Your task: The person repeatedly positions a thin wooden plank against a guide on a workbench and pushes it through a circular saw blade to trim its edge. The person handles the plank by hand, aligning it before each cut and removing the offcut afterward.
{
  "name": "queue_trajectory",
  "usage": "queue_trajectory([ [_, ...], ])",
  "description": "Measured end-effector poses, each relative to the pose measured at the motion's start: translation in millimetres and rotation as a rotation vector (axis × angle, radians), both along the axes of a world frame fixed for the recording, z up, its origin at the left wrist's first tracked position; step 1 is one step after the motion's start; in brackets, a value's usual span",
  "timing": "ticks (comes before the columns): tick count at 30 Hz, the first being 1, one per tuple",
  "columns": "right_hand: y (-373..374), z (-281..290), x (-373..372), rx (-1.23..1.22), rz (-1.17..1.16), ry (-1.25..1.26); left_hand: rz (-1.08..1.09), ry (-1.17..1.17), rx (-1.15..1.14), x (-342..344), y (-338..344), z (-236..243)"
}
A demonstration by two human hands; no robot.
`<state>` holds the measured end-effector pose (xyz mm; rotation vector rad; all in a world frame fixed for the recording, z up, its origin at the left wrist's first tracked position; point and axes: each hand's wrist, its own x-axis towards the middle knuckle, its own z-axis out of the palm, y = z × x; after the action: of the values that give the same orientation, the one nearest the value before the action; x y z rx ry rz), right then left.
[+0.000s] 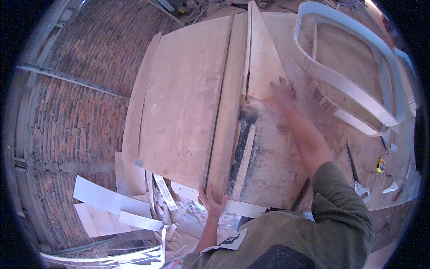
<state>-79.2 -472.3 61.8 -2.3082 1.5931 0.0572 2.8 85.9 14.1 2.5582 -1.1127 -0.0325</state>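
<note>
My left hand rests at the near end of a long wooden strip, which lies along a large plywood sheet with dark grooves beside it. Its fingers are spread. My right hand lies with fingers spread on the lower right part of a pale tapered plywood piece. That piece stands narrow end away from me, alongside a narrow dark gap. Below it is a worktop with dark smears and a pale strip.
Rounded white wooden frames lie at the right, near a handsaw, a yellow tape measure and a red-handled tool. Loose white boards and offcuts pile at the lower left, beside a brick surface.
</note>
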Motion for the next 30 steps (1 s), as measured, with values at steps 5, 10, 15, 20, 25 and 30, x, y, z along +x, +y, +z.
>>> queue_trajectory([
  [5, -5, -12, -34, -0.072, 0.094, -0.013, 0.015, 0.026, 0.029, -1, -3, 0],
  [10, 45, 8, -60, -0.158, 0.187, -0.004, 0.012, -0.029, -0.006, -2, 5, 1],
  [15, 144, 30, -107, -0.2, 0.186, 0.021, -0.033, -0.157, -0.282, -20, -35, 44],
  [20, 242, 15, -134, -0.255, 0.155, -0.062, -0.261, 0.529, -0.435, -54, -75, 34],
  [25, 330, -2, -148, -0.205, 0.155, -0.16, -0.003, 1.398, -0.195, -91, -52, 10],
  [30, 365, -32, -164, -0.027, -0.013, -0.416, 0.021, 1.692, -0.196, -116, -6, 2],
])
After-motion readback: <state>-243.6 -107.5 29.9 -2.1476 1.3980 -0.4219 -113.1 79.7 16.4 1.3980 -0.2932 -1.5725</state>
